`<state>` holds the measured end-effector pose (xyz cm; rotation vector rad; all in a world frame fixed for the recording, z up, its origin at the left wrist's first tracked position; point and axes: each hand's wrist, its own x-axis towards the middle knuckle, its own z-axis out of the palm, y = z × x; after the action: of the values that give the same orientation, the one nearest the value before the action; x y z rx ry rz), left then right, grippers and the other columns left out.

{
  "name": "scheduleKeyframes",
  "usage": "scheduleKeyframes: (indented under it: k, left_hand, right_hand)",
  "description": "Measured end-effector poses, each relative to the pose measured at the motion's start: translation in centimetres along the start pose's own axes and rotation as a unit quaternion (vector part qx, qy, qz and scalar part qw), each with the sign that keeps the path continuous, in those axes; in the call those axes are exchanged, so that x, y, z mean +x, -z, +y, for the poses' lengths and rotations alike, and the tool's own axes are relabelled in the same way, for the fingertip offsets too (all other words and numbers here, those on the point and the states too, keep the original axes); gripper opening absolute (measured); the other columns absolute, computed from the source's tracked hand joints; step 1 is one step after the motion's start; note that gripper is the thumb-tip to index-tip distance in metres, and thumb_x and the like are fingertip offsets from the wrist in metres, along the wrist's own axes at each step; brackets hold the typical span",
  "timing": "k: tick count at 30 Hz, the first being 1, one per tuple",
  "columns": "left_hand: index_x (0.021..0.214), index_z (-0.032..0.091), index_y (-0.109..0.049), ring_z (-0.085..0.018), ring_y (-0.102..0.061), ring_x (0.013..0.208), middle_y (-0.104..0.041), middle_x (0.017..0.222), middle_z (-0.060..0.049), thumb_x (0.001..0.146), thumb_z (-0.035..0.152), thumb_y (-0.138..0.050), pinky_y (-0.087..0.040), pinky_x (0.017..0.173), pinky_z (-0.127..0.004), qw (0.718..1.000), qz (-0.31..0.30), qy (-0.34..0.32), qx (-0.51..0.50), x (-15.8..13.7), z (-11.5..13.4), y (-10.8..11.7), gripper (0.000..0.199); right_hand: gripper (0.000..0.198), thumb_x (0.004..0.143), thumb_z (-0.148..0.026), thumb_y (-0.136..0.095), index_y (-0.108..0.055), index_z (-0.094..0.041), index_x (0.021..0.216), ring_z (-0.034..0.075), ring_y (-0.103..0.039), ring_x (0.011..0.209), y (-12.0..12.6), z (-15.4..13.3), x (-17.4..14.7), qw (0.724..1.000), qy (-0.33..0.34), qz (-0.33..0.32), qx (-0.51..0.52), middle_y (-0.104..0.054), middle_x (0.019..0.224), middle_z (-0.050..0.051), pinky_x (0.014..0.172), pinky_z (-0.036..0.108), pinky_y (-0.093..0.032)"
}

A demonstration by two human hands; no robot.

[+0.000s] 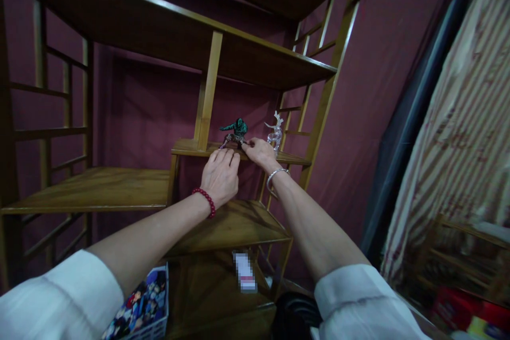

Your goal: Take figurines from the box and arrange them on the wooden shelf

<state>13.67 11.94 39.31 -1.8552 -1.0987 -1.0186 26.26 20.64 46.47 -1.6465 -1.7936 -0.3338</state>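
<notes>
A small action figure with a dark green hooded top crouches on the raised shelf, one arm stretched out to the left. My right hand, a silver bangle at its wrist, pinches the figure near its foot on the right side. Just in front of the figure, my left hand lies with the back up and its fingers at the shelf edge; its fingertips are partly hidden. Red beads circle that wrist. Behind my right hand stands a clear deer figurine with antlers.
The wooden display rack has an upright post left of the figure and another shelf board overhead. At the lower left sits a white basket full of small colourful figures. A pixelated pale packet lies on a lower board. A striped curtain hangs right.
</notes>
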Motion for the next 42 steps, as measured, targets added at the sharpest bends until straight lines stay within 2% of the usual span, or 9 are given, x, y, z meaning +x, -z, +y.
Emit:
scheduleKeyframes:
  k: [5, 17, 25, 31, 37, 42]
  left_hand:
    - [0.114, 0.010, -0.049, -0.025, -0.045, 0.107, -0.054, 0.113, -0.015, 0.076, 0.017, -0.042, -0.031, 0.095, -0.042, 1.000, -0.005, -0.005, 0.019, 0.3, -0.2, 0.3, 0.039]
    - [0.116, 0.008, -0.048, -0.025, -0.044, 0.108, -0.053, 0.115, -0.016, 0.077, 0.018, -0.041, -0.030, 0.097, -0.041, 0.998, -0.016, -0.022, 0.048, 0.2, -0.2, 0.4, 0.041]
    - [0.122, 0.004, -0.043, -0.028, -0.039, 0.117, -0.047, 0.124, -0.019, 0.074, 0.016, -0.042, -0.025, 0.101, -0.045, 0.999, -0.021, -0.035, 0.032, -0.4, -0.3, 0.2, 0.049]
    - [0.124, 0.003, -0.040, -0.031, -0.033, 0.123, -0.042, 0.129, -0.021, 0.070, 0.014, -0.044, -0.020, 0.102, -0.054, 0.999, -0.037, -0.019, -0.029, -1.0, -0.3, 0.0, 0.056]
    - [0.126, 0.000, -0.036, -0.031, -0.024, 0.128, -0.035, 0.135, -0.022, 0.069, 0.015, -0.045, -0.015, 0.103, -0.055, 0.996, -0.060, -0.016, -0.063, -1.8, -0.6, 0.2, 0.060]
    - [0.128, 0.000, -0.033, -0.029, -0.023, 0.129, -0.034, 0.137, -0.021, 0.070, 0.016, -0.043, -0.015, 0.105, -0.051, 0.995, -0.075, -0.013, -0.063, -1.9, -0.9, 0.4, 0.061]
  right_hand:
    - [0.034, 0.077, -0.046, -0.046, -0.064, -0.024, 0.095, 0.023, -0.060, 0.094, 0.0, 0.0, 0.1, 1.000, -0.002, -0.003, 0.002, -0.067, 0.096, 0.007, 0.077, 0.030, -0.043]
    - [0.035, 0.078, -0.046, -0.045, -0.063, -0.021, 0.095, 0.023, -0.060, 0.095, 0.0, 0.0, -0.2, 1.000, 0.008, 0.008, -0.008, -0.067, 0.095, 0.009, 0.078, 0.031, -0.043]
    - [0.039, 0.084, -0.040, -0.038, -0.058, -0.013, 0.104, 0.024, -0.059, 0.094, -0.5, 0.1, -1.5, 0.996, 0.031, 0.079, 0.006, -0.064, 0.099, 0.015, 0.081, 0.033, -0.043]
    - [0.038, 0.086, -0.035, -0.035, -0.053, -0.011, 0.109, 0.025, -0.056, 0.096, -1.8, 0.7, -2.3, 0.989, 0.061, 0.126, 0.046, -0.060, 0.103, 0.016, 0.084, 0.040, -0.040]
    - [0.037, 0.088, -0.033, -0.029, -0.049, -0.015, 0.112, 0.025, -0.051, 0.101, -3.0, 0.7, -3.5, 0.976, 0.116, 0.165, 0.078, -0.057, 0.106, 0.014, 0.088, 0.043, -0.036]
    - [0.035, 0.088, -0.033, -0.029, -0.051, -0.017, 0.109, 0.025, -0.047, 0.104, -3.2, 0.0, -4.9, 0.969, 0.134, 0.185, 0.096, -0.056, 0.106, 0.013, 0.090, 0.045, -0.033]
